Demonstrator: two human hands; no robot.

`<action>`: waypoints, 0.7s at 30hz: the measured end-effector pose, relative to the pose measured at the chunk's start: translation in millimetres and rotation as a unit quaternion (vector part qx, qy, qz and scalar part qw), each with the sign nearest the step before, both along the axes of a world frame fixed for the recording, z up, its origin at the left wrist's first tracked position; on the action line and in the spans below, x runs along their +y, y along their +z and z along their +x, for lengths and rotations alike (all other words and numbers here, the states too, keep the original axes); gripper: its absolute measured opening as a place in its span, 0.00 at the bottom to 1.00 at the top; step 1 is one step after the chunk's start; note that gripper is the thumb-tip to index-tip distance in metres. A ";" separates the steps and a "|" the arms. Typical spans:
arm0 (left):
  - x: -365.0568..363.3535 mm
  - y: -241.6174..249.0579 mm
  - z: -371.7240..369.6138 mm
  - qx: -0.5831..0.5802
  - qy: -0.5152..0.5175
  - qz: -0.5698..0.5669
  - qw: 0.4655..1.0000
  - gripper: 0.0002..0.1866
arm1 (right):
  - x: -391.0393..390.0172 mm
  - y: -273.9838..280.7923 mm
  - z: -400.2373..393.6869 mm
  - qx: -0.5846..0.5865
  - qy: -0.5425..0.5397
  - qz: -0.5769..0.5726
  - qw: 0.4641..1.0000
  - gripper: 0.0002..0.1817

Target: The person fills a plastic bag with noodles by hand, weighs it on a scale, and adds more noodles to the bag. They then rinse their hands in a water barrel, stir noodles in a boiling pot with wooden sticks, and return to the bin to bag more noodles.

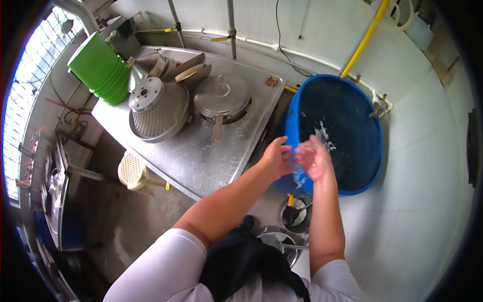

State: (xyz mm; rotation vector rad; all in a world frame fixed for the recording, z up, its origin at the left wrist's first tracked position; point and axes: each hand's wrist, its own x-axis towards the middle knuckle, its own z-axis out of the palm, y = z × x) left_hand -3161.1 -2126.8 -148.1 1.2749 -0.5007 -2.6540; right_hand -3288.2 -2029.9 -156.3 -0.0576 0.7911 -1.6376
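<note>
My left hand [279,158] is at the near left rim of a large blue barrel [290,121], its fingers apart and holding nothing. Close beside it, my right hand [314,158] is over the barrel's near edge, palm turned up and wet, with fingers spread and slightly blurred. The two hands face each other with a small gap. Splashes of water [323,135] show above the dark inside of the barrel and below my hands.
A metal counter [211,156] on the left holds a lidded pan [221,95], a perforated metal pot [161,108] and a green container [98,68]. Below are a cream stool [132,170] and metal pots [276,241]. A yellow pole [365,40] leans behind the barrel.
</note>
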 end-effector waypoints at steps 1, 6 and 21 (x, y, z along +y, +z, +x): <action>1.4 -10.6 -2.9 0.045 0.030 0.002 0.998 0.16 | -5.9 35.6 29.0 0.130 0.000 0.109 0.985 0.12; 3.6 -11.0 -13.6 -0.016 0.132 -0.151 0.980 0.10 | 2.6 26.3 23.5 0.555 -0.127 0.140 0.810 0.14; -8.9 1.3 71.2 0.121 0.020 -0.040 0.992 0.37 | -24.4 69.9 114.0 0.552 0.129 0.031 0.824 0.12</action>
